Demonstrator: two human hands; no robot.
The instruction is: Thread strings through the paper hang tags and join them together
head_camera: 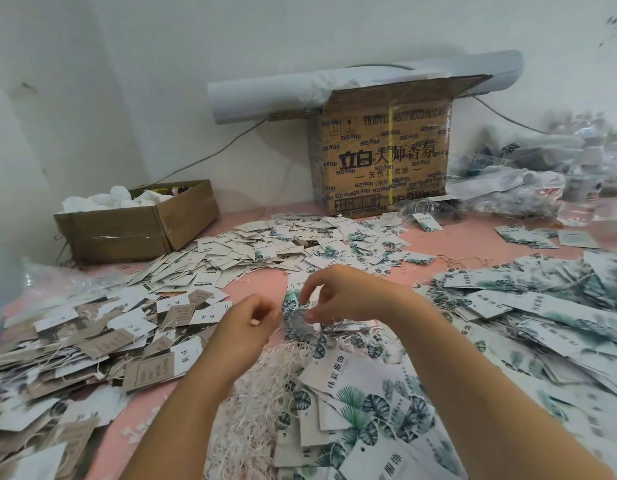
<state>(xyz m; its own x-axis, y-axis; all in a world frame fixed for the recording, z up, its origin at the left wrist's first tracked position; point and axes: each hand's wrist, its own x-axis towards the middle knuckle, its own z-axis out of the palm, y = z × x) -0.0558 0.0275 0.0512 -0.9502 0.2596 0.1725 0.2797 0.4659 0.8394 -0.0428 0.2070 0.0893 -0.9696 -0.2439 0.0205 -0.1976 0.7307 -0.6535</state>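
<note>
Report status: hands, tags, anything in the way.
Right hand pinches leaf-print tags. Left hand curled close by, grip unclear. Loose strings piled beneath, nothing blocking.

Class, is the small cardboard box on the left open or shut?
Open: the small cardboard box has no closed top, and white wadding shows inside.

Head-worn wide view, forward and downward, close

A small bunch of leaf-printed tags point(295, 308) is held upright over the table's middle, blurred. White strings point(265, 372) lie tangled just nearer, among loose tag heaps point(265, 244).
</note>
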